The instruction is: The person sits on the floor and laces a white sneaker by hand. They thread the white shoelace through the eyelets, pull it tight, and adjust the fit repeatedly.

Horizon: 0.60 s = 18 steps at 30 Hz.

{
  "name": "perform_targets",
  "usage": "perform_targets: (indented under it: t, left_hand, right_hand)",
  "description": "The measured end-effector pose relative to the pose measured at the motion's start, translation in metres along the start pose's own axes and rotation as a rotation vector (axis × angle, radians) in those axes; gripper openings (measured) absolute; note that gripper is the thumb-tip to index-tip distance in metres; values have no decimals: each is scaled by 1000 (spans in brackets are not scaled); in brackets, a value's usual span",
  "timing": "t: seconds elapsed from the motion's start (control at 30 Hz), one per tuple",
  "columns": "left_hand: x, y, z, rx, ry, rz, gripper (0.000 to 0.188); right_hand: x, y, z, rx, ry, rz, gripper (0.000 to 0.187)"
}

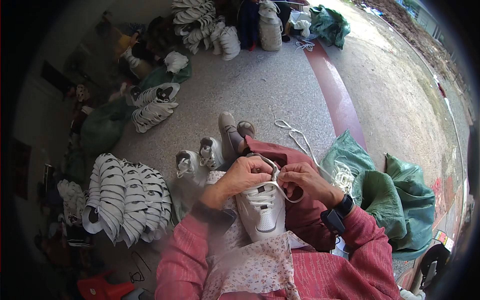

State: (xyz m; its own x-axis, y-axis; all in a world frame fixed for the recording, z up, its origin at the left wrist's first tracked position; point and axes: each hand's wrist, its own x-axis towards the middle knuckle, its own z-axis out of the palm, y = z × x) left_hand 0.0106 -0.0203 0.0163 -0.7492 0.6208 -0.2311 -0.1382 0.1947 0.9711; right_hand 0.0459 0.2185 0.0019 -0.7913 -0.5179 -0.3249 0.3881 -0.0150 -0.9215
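A white sneaker (263,212) with a grey stripe lies on my lap, toe toward me, on a flowered cloth (250,265). My left hand (245,175) grips the shoe's top and pinches a white lace (285,197). Beside it, my right hand (302,180) pinches the same lace at the eyelets, and a loop of it hangs below the fingers. Both forearms wear red sleeves. A black watch (336,214) sits on my right wrist.
Two laced white shoes (200,160) stand on the floor by my feet. Fanned stacks of white shoe uppers (127,197) lie at left, more (152,107) farther back. Green sacks (390,200) with loose white laces (344,175) sit at right. A red stool (102,287) is at lower left.
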Motion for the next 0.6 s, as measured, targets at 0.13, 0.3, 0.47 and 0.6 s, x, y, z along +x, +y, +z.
perform_targets:
  t: [0.13, 0.3, 0.47, 0.6]
  left_hand:
    - [0, 1, 3, 3, 22, 12, 16]
    - [0, -2, 4, 122, 65, 45, 16]
    - [-2, 1, 5, 264, 112, 148, 11]
    - [-8, 5, 8, 609, 198, 378, 9]
  right_hand:
    - [0, -1, -6, 110, -22, 70, 25]
    - [1, -1, -10, 110, -21, 96, 27]
    - [9, 7, -2, 253, -17, 110, 30]
    - [8, 9, -5, 656, -256, 128, 45]
